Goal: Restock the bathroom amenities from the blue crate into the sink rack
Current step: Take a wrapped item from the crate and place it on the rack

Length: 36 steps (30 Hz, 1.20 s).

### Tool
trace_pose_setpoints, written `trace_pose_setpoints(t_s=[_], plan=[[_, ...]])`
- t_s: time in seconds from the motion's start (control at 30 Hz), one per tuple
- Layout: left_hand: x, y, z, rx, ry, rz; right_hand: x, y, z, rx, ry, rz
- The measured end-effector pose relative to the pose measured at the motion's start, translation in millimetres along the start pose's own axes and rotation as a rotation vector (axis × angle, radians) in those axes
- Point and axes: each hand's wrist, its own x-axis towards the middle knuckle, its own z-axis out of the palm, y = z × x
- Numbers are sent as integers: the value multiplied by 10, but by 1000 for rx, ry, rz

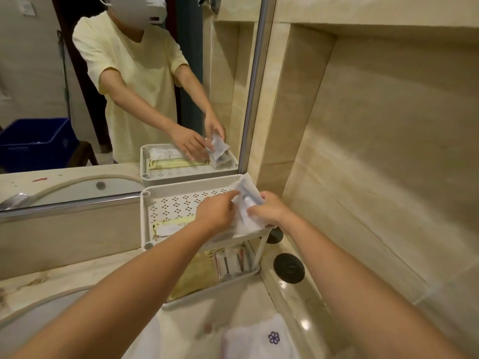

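**DESK:** What is the hazard in this frame?

**OPERATOR:** Reading left to right, the blue crate (36, 141) appears only in the mirror (31, 60), behind the person and well apart from the sink rack (149, 216). The rack stands at the back right corner of the surface (64, 278). The left hand (216, 212) reaches over the top tier, fingers fairly straight, touching the near edge of a bundle of sachets (247, 203). The right hand (270, 211) is curled round that bundle and holds it tilted above the tier's back right corner. I judge the bundle loose. If the right hand relaxes before the sachets lie flat, they could fan out and slide over the tier's right edge. They would drop to the lower tier (233, 263) or to the surface below. Leaning on that corner might also rock so light a rack.

**DESK:** And what is it all made of?

**OPERATOR:** The rack looks like white moulded plastic, with a raised rim, round corner posts and a floor pierced with small clustered holes. Long, flat yellow packets (172, 224) lie along the top tier's front left. The sachets are thin, crinkled, pale film, flat and rectangular, and I expect them to be slippery. The lower tier holds more packets, too blurred for me to name. Two round black discs (289, 268) sit near the surface's right edge, on glossy polished stone. I cannot tell what they are.
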Motion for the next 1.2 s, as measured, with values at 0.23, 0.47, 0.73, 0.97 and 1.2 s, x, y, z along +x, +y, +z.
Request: trace_pose_setpoints(t_s=[0.23,0.47,0.73,0.97,1.2], plan=[[76,41,113,43,-44,-28,72,31,46,-325,145,-132],[51,62,126,37,-21,-3,34,68,-2,-678,245,-224],[-32,118,133,134,12,28,45,176,-12,-799,140,-201],[-103,89,116,77,37,-23,18,260,-14,-675,186,-271],[-343,-14,-54,7,125,-96,-147,74,71,-537,212,-458]])
